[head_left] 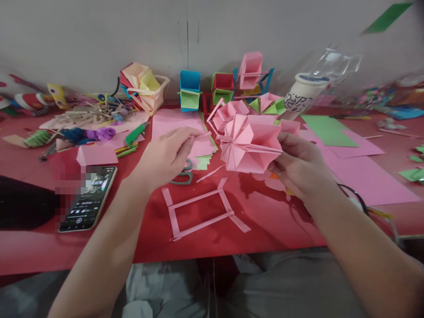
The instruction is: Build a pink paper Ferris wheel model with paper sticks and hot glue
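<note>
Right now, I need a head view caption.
Left hand pinches pink paper; right hand holds a folded pink form beyond a flat frame.

"What lies at the left on the red table?"
"A black object, and near it a phone with its screen lit."
"And toward the grey wall?"
"Thin sticks in a pile; farther right, a patterned cup, tilted, beside clear plastic."

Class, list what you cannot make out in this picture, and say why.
All in the head view:
- Black object: cut off by the left edge.
- Phone text: too small, partly pixelated.
- Gripped end of the small pink piece: hidden by the left hand.
- Green shape, upper right: too blurred to identify.
</note>
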Tool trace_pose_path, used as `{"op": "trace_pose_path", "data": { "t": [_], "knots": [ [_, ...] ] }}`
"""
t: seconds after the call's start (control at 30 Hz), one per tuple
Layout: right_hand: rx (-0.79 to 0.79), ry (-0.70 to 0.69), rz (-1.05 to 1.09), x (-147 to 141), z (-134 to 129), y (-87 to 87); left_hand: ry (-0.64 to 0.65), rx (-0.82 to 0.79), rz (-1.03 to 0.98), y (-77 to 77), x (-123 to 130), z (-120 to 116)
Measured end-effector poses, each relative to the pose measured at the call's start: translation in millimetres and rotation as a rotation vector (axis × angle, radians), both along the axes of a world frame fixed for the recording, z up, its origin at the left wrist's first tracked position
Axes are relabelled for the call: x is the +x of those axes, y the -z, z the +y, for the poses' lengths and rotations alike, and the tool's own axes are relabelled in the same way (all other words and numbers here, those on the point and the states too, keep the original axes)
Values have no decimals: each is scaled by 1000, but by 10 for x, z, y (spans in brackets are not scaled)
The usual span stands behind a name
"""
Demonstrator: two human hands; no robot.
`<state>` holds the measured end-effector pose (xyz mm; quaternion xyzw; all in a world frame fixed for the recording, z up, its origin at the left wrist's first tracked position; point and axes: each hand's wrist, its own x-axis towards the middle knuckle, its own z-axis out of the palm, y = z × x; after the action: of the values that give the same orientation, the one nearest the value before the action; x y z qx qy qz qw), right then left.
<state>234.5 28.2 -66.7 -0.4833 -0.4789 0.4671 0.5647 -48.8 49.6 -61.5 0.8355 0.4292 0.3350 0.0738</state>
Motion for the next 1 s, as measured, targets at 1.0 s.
{"op": "trace_pose_path", "data": {
  "t": [1.0],
  "knots": [
    [-48, -77, -21, 85, -5, 24, -77, -29, 24, 120, 10, -221]
  ]
}}
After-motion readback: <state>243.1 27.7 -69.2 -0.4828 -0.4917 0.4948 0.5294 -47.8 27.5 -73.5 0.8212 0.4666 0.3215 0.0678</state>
